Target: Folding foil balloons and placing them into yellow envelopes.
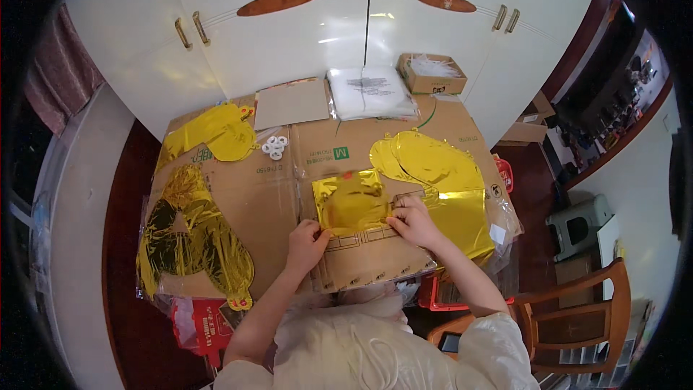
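A gold foil balloon [352,202], folded flat into a rough rectangle, lies on the cardboard in front of me. My left hand [309,243] pinches its lower left corner between thumb and fingers. At the lower right corner, my right hand [413,222] grips the foil edge with the fingers curled in. To the right lies a larger stack of flat gold foil balloons [455,206]. Crumpled gold foil [191,235] with a triangular gap spreads on the left, and another flat foil piece [216,133] lies behind it.
Cardboard sheets [267,202] cover the table. White rings [274,146], a grey board [292,103], a stack of clear plastic bags [370,92] and a small carton [433,74] stand toward the cabinets. A wooden chair [577,318] is at right; a red bag [202,325] hangs at lower left.
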{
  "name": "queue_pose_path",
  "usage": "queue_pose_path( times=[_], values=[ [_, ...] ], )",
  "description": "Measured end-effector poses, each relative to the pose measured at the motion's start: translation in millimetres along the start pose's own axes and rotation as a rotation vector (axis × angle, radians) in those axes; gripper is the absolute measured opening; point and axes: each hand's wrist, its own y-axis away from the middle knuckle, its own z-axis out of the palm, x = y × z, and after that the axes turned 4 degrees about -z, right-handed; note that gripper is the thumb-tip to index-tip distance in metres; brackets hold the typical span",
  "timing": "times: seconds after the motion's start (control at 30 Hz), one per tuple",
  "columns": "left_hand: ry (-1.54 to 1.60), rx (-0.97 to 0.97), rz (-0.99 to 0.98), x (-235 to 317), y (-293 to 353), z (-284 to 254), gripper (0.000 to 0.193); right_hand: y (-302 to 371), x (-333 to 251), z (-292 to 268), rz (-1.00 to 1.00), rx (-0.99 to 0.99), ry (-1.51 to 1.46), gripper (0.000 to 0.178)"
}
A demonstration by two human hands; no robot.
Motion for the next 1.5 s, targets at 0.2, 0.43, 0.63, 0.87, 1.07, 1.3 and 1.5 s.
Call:
queue_pose_path(
  times=[0.2,0.43,0.63,0.87,1.07,1.3,1.5],
  values=[
    [-0.069,-0.097,-0.219,12.5,-12.3,-2.1,0.027,-5.0,-0.7,6.2,0.109,-0.041,0.054,0.02],
    [-0.039,-0.091,-0.241,0.3,-19.7,1.8,0.028,-11.5,-8.9,14.0,0.195,-0.023,0.18,0.024],
    [0.027,-0.065,-0.36,7.3,-22.3,-0.6,0.029,-11.2,-16.2,16.1,0.213,0.017,0.271,0.025],
    [0.089,-0.068,-0.429,14.6,-23.0,-4.8,0.031,-6.3,-19.1,22.4,0.173,0.137,0.302,0.023],
    [0.085,-0.054,-0.457,12.5,-26.6,-2.5,0.027,-6.1,-22.8,24.8,0.144,0.189,0.319,0.021],
    [-0.021,0.039,-0.331,8.1,-25.3,4.1,0.027,-6.8,-36.4,21.9,0.131,0.232,0.427,0.018],
    [-0.104,0.087,-0.249,3.8,-23.7,10.3,0.029,-1.0,-32.2,22.9,0.154,0.279,0.36,0.024]
  ],
)
